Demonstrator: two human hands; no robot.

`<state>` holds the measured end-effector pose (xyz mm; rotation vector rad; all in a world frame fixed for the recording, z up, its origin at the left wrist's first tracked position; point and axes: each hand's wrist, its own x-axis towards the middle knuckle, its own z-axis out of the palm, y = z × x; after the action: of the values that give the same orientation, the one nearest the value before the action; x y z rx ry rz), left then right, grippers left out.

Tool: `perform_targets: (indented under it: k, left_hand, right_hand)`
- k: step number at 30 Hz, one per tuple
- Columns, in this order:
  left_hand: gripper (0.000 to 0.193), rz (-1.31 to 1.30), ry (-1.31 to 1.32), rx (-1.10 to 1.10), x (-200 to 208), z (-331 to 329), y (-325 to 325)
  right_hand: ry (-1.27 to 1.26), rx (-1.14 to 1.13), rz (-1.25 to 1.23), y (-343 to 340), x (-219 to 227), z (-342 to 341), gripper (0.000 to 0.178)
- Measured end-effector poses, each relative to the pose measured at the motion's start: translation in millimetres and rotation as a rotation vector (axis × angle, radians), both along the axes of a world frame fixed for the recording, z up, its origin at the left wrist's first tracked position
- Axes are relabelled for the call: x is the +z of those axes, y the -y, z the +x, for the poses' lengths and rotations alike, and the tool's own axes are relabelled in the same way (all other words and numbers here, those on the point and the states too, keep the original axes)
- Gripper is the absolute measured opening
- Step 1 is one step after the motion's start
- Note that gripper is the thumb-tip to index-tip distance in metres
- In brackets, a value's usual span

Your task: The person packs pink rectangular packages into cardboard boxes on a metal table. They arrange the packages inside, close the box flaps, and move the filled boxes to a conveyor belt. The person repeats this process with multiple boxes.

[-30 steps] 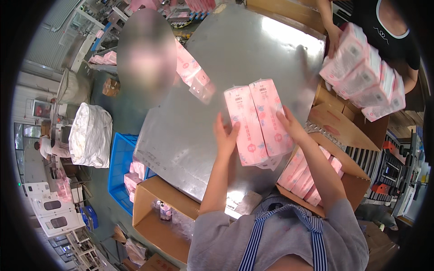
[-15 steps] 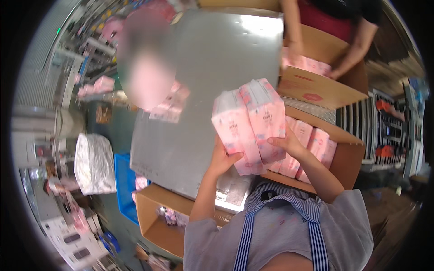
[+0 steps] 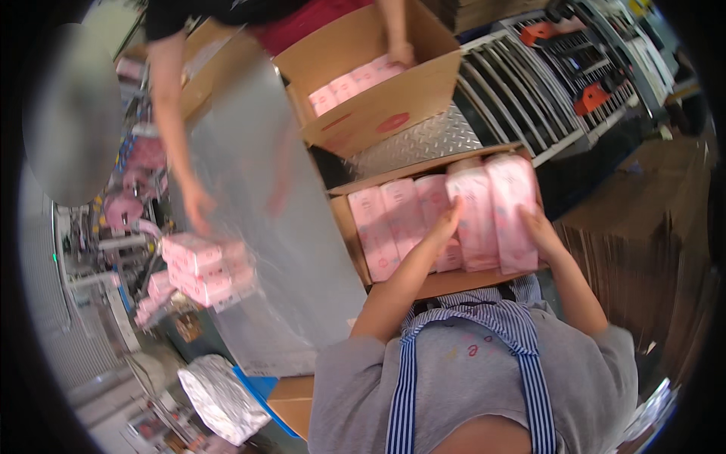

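Two pink tissue packs are pressed side by side between my hands, upright at the right end of an open cardboard box (image 3: 446,286). My left hand (image 3: 446,221) grips the left tissue pack (image 3: 474,227), its thumb along the front. On the outer side of the right tissue pack (image 3: 514,219), my right hand (image 3: 538,228) closes against it by the box's right wall. Their tops stand slightly above the row of pink packs (image 3: 386,227) that fills the box's left part. How deep the two packs reach is hard to tell.
Beyond, a co-worker's hand (image 3: 399,54) is in a second cardboard box (image 3: 378,117) of pink packs; their other hand (image 3: 198,206) reaches toward stacked packs (image 3: 204,268) on the grey metal table (image 3: 302,303). A roller conveyor (image 3: 514,91) runs at the far right.
My view has turned right. Both hands have carried the two tissue packs from over the table edge into the right end of the near box. The co-worker's one hand has moved from their box toward the table stack.
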<state>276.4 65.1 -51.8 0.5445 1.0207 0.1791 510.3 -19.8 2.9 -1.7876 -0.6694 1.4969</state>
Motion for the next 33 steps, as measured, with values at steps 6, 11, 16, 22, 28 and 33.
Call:
perform_targets:
  k: [6,11,16,22,28,33]
  left_hand:
    - [0.078,1.376,-0.611,-0.334,-6.1,37.8,13.8]
    - [0.082,1.418,-0.559,-0.987,-11.4,70.3,45.4]
    - [0.059,1.376,-0.517,-0.864,-28.2,64.6,27.8]
    - [0.048,1.548,-1.164,-0.235,6.6,-38.4,-11.4]
    - [0.059,0.787,-1.306,0.392,1.6,-85.8,14.8]
    - [0.064,0.787,-0.786,0.173,10.1,19.3,14.9]
  right_hand:
    - [0.837,0.359,0.599,-26.8,-16.9,-10.9,0.049]
    - [1.149,0.325,0.227,-7.4,37.1,15.9,0.050]
    - [1.023,0.557,0.202,-56.8,-6.1,81.5,0.027]
    - [1.128,0.478,0.236,-107.1,-10.5,164.0,0.033]
    - [1.367,0.859,0.012,-133.6,-23.7,134.9,0.019]
    - [0.822,1.100,0.120,-110.5,-70.3,147.1,0.062]
